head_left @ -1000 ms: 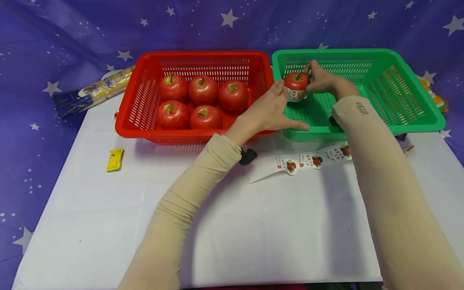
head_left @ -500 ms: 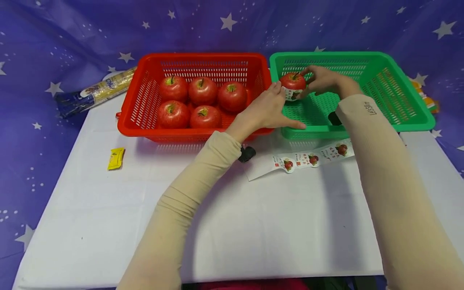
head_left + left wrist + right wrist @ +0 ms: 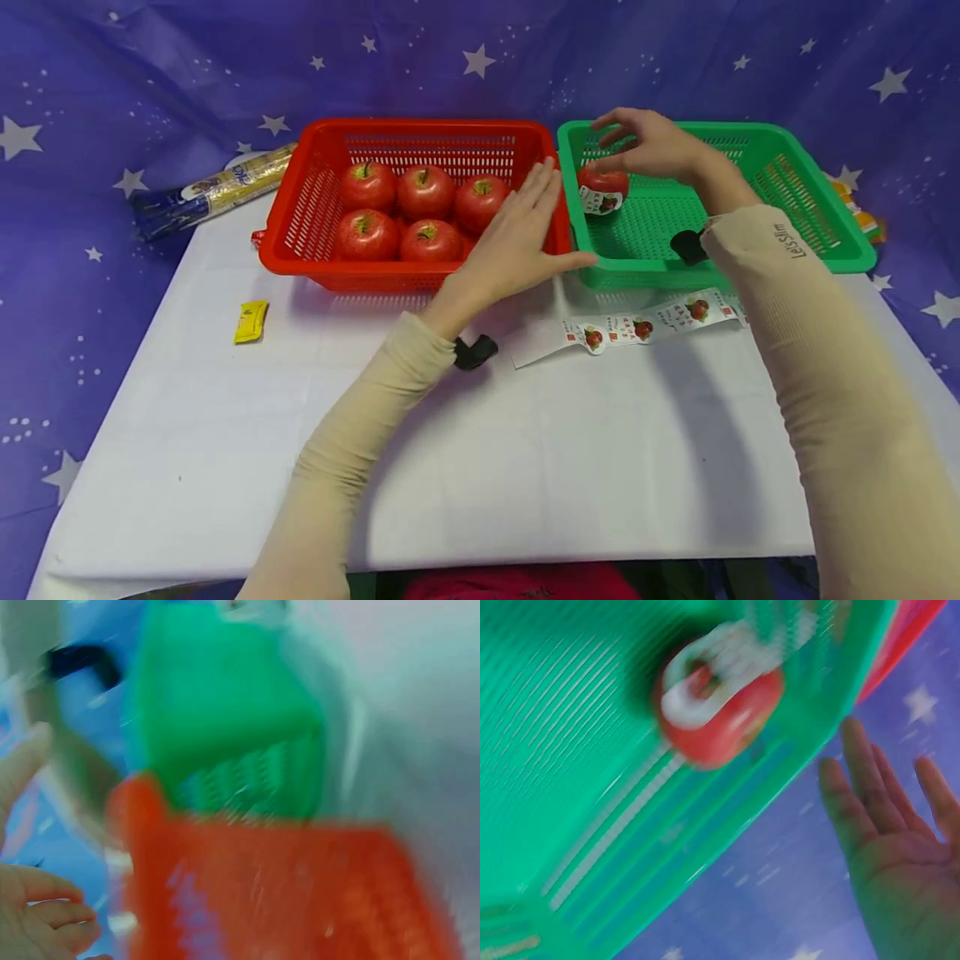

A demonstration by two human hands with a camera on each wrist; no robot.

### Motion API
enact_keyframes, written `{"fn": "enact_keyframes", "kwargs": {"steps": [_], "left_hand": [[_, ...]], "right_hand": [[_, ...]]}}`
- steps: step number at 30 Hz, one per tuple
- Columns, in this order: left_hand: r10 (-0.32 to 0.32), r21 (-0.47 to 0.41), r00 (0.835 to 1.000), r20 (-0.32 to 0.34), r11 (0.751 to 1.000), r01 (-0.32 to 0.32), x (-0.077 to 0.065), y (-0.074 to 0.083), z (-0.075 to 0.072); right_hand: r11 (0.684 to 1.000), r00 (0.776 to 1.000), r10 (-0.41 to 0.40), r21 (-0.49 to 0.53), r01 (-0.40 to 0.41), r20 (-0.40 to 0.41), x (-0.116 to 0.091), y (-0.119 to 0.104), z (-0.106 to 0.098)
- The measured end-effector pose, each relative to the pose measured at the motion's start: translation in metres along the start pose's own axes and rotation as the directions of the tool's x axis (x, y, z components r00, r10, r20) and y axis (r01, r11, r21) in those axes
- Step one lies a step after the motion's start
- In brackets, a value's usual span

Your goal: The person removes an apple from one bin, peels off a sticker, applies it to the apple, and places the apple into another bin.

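One red apple (image 3: 611, 185) with a white printed label (image 3: 600, 202) round its front sits in the left end of the green basket (image 3: 645, 267). My right hand (image 3: 652, 150) hovers above that apple, fingers spread and holding nothing; the right wrist view shows its open palm beside the basket's rim. Over the right side of the red basket (image 3: 352, 268) is my left hand (image 3: 513, 242), fingers extended, its thumb pointing toward the green basket's near rim. Several red apples (image 3: 426, 192) without labels lie in the red basket, one partly behind the left hand. The left wrist view is blurred.
A strip of apple-picture labels (image 3: 642, 329) lies in front of the green basket. To the left are a small yellow packet (image 3: 251, 322) and a long pasta-like bag (image 3: 217, 192). An orange package (image 3: 857, 212) shows behind the green basket's right end.
My right hand has let go of the labelled apple and risen above it. My left hand has drawn back left from the green basket's corner to over the red basket.
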State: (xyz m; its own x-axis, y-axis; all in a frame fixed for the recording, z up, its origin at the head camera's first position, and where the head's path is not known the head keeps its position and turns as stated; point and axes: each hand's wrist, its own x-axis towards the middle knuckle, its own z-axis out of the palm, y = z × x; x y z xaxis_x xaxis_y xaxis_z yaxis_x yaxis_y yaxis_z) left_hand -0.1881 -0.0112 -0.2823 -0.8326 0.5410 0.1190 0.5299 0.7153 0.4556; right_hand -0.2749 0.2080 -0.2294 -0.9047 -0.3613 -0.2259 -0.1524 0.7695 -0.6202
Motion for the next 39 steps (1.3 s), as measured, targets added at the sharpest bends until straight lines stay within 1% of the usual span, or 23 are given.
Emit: {"fn": "enact_keyframes", "kwargs": {"steps": [2,3,5,6,7,9,10,12,13,14,16,17,18,21,22,24,25,28,30,32,35,38,39], "left_hand": [[-0.039,-0.058,0.996,-0.079,0.998,0.035,-0.025,-0.019,-0.021],[-0.066,-0.075,0.992,-0.106,0.996,0.058,-0.038,-0.031,-0.032],[-0.157,-0.100,0.981,-0.116,0.984,0.146,-0.065,-0.058,-0.056],[-0.214,-0.103,0.972,-0.099,0.973,0.204,-0.077,-0.072,-0.067],[-0.277,-0.096,0.959,-0.063,0.958,0.270,-0.088,-0.086,-0.076],[-0.389,-0.064,0.921,0.023,0.919,0.389,-0.106,-0.110,-0.092],[-0.435,-0.049,0.898,0.060,0.898,0.438,-0.112,-0.120,-0.096],[-0.495,-0.028,0.862,0.106,0.865,0.501,-0.120,-0.137,-0.102],[-0.511,-0.025,0.852,0.112,0.856,0.516,-0.122,-0.142,-0.103],[-0.519,-0.024,0.848,0.109,0.851,0.525,-0.124,-0.146,-0.104],[-0.536,-0.024,0.839,0.097,0.841,0.540,-0.126,-0.151,-0.105],[-0.541,-0.023,0.836,0.093,0.838,0.545,-0.127,-0.151,-0.106],[-0.545,-0.023,0.834,0.089,0.836,0.549,-0.128,-0.151,-0.106],[-0.556,-0.017,0.827,0.081,0.829,0.558,-0.129,-0.152,-0.107],[-0.559,-0.015,0.825,0.080,0.827,0.562,-0.130,-0.151,-0.107],[-0.561,-0.016,0.824,0.081,0.826,0.563,-0.130,-0.152,-0.106],[-0.560,-0.018,0.825,0.078,0.826,0.563,-0.130,-0.151,-0.106],[-0.563,-0.031,0.823,0.071,0.824,0.566,-0.130,-0.151,-0.105],[-0.566,-0.040,0.821,0.069,0.821,0.569,-0.130,-0.150,-0.104],[-0.571,-0.046,0.819,0.066,0.818,0.574,-0.130,-0.149,-0.105],[-0.574,-0.051,0.816,0.066,0.815,0.578,-0.130,-0.148,-0.105],[-0.576,-0.051,0.815,0.066,0.814,0.579,-0.131,-0.148,-0.106],[-0.577,-0.051,0.814,0.066,0.813,0.580,-0.131,-0.148,-0.107]], "right_hand": [[0.996,0.997,-0.068,0.051,0.070,-0.047,0.001,-0.013,0.012],[0.991,0.993,-0.104,0.075,0.108,-0.058,0.002,-0.021,0.019],[0.978,0.984,-0.171,0.111,0.176,-0.052,0.004,-0.037,0.031],[0.971,0.978,-0.205,0.114,0.209,-0.039,0.006,-0.045,0.038],[0.964,0.970,-0.241,0.110,0.242,-0.019,0.009,-0.053,0.044],[0.949,0.952,-0.304,0.092,0.300,0.030,0.016,-0.069,0.058],[0.944,0.943,-0.327,0.075,0.322,0.058,0.020,-0.076,0.064],[0.940,0.932,-0.342,0.043,0.339,0.121,0.030,-0.088,0.079],[0.940,0.928,-0.338,0.020,0.339,0.157,0.034,-0.093,0.086],[0.944,0.926,-0.322,-0.008,0.330,0.196,0.038,-0.098,0.093],[0.952,0.924,-0.259,-0.089,0.294,0.280,0.044,-0.106,0.105],[0.952,0.919,-0.219,-0.132,0.274,0.327,0.047,-0.110,0.110],[0.946,0.909,-0.186,-0.181,0.268,0.374,0.049,-0.114,0.114],[0.914,0.867,-0.092,-0.303,0.268,0.489,0.054,-0.127,0.120],[0.907,0.848,-0.070,-0.321,0.274,0.525,0.056,-0.131,0.121],[0.889,0.820,-0.026,-0.362,0.280,0.572,0.060,-0.140,0.120],[0.884,0.809,-0.001,-0.377,0.275,0.588,0.062,-0.145,0.118],[0.886,0.775,0.075,-0.398,0.237,0.628,0.071,-0.156,0.114],[0.895,0.762,0.110,-0.397,0.203,0.638,0.076,-0.158,0.114],[0.900,0.757,0.124,-0.394,0.187,0.641,0.083,-0.156,0.118],[0.912,0.762,0.145,-0.384,0.144,0.631,0.090,-0.149,0.128],[0.915,0.770,0.153,-0.384,0.126,0.619,0.095,-0.143,0.137],[0.918,0.769,0.164,-0.382,0.111,0.618,0.096,-0.142,0.140]]}}
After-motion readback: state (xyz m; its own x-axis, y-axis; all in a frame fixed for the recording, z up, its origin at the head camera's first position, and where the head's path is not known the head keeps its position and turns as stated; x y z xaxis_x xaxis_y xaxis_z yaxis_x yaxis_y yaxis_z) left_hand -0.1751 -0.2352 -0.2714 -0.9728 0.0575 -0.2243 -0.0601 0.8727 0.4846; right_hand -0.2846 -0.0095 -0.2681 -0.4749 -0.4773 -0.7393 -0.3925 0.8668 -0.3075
